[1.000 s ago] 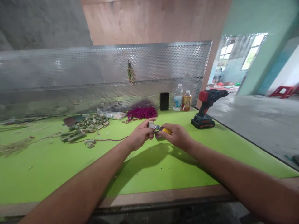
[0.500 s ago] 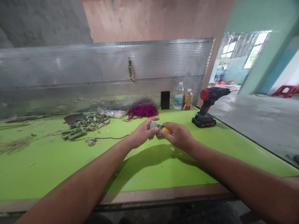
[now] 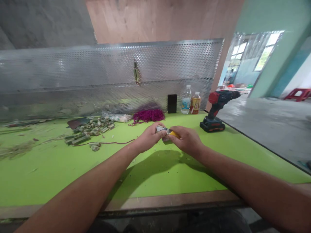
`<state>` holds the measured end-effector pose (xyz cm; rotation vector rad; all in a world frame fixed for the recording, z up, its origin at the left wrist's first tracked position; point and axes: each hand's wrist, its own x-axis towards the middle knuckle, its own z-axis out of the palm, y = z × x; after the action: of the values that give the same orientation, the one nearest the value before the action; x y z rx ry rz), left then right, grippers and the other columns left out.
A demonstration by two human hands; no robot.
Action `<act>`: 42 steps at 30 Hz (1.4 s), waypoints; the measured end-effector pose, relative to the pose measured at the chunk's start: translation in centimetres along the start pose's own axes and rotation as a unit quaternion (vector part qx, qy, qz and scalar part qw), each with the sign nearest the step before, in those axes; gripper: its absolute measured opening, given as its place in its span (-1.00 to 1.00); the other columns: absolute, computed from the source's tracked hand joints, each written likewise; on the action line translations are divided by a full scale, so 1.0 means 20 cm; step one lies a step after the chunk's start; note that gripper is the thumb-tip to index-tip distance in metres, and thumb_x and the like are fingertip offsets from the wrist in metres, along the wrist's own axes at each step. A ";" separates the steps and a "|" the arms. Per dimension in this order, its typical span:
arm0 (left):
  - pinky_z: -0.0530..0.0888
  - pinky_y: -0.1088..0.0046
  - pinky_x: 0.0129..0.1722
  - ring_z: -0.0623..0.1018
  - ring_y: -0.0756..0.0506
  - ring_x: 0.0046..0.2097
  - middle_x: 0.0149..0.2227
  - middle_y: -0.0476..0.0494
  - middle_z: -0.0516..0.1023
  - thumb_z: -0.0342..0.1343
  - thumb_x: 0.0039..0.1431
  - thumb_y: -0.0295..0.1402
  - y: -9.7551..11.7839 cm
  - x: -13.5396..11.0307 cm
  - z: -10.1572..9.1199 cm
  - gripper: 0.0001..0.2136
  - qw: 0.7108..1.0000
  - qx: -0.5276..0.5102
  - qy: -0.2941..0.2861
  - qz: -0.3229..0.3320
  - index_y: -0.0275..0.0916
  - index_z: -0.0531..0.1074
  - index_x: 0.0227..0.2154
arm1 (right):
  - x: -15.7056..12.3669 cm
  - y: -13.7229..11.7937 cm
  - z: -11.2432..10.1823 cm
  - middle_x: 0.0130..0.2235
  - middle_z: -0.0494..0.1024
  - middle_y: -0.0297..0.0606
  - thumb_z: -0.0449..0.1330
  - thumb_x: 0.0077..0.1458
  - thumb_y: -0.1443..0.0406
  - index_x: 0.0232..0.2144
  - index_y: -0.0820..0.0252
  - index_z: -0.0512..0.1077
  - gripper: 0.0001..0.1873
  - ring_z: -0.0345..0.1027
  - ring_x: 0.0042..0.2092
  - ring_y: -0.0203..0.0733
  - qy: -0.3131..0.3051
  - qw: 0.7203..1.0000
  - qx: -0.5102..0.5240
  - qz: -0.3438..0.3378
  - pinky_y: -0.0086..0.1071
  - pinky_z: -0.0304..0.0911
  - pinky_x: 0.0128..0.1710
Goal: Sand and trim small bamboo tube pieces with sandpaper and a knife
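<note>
Over the middle of the green tabletop [image 3: 85,181], my two hands meet close together. My right hand [image 3: 188,139] is closed around the yellow handle of a utility knife [image 3: 174,134], whose metal front end points left. My left hand [image 3: 150,138] pinches a small pale piece [image 3: 159,128] against the knife's front; it looks like bamboo, but fingers hide most of it. My left thumb lies right by the blade end. To the left rests a heap of cut bamboo pieces [image 3: 93,129], with a few separate pieces [image 3: 94,147] in front of it.
Purple cord [image 3: 149,115] lies at the back beside a plastic packet [image 3: 118,117]. A black box-like object [image 3: 172,103], a water bottle [image 3: 186,100] and a tea bottle [image 3: 195,103] stand along the perforated metal panel [image 3: 109,71]. A cordless drill [image 3: 215,110] stands at right.
My left index finger, raised before, has curled down over the small pale piece. Both hands stay in nearly the same place, the knife still in my right hand.
</note>
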<state>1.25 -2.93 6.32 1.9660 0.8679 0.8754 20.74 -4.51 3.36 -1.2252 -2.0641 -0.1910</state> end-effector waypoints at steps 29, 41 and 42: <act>0.20 0.53 -0.54 0.24 0.06 -0.54 -0.55 0.09 0.26 0.04 0.24 -0.13 -0.02 0.00 0.00 -0.72 0.999 -0.008 0.006 -0.044 -0.27 0.27 -0.23 | 0.00 0.00 -0.01 -0.42 0.49 -0.29 0.10 0.23 0.08 -0.34 0.18 0.44 -0.70 0.21 -0.44 -0.29 -0.008 1.000 0.002 0.009 -0.42 -0.10 -0.45; 0.27 0.48 -0.45 0.33 0.03 -0.48 -0.50 0.05 0.36 0.01 0.26 -0.23 0.00 -0.02 0.00 -0.67 1.000 -0.016 -0.008 -0.024 -0.30 0.21 -0.01 | -0.01 0.00 0.00 -0.40 0.51 -0.28 0.11 0.23 0.11 -0.34 0.18 0.44 -0.72 0.25 -0.42 -0.28 -0.039 0.999 0.020 0.003 -0.42 -0.07 -0.43; 0.25 0.49 -0.47 0.31 0.03 -0.50 -0.51 0.06 0.35 0.01 0.25 -0.21 0.00 -0.01 0.00 -0.70 1.000 -0.006 -0.005 -0.025 -0.29 0.22 -0.05 | -0.01 0.00 0.00 -0.39 0.51 -0.28 0.10 0.23 0.11 -0.34 0.18 0.44 -0.72 0.24 -0.42 -0.28 -0.036 0.999 0.017 0.002 -0.42 -0.08 -0.44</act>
<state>1.20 -3.16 6.20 1.9283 0.9002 0.8390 20.77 -4.54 3.20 -1.2319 -2.1179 -0.1116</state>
